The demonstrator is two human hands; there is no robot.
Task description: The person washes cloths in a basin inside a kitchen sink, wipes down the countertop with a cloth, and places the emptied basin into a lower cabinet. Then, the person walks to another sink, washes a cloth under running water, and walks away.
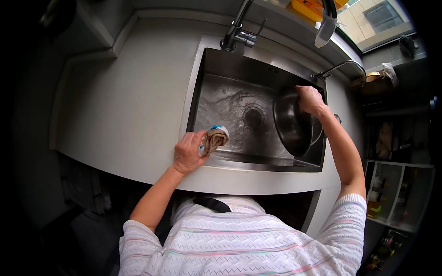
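My left hand is closed around a bunched cloth, brown with some blue and white, over the near left edge of the sink. My right hand grips the upper rim of a dark, shiny metal basin. The basin is tilted on its side against the right part of the sink. Whether its lower edge touches the sink floor I cannot tell. The sink floor is wet, with a round drain left of the basin.
A chrome faucet rises behind the sink, its spout leaving the top of the view. A thin curved tap stands at the back right corner. Pale countertop extends left. An orange container sits by the window.
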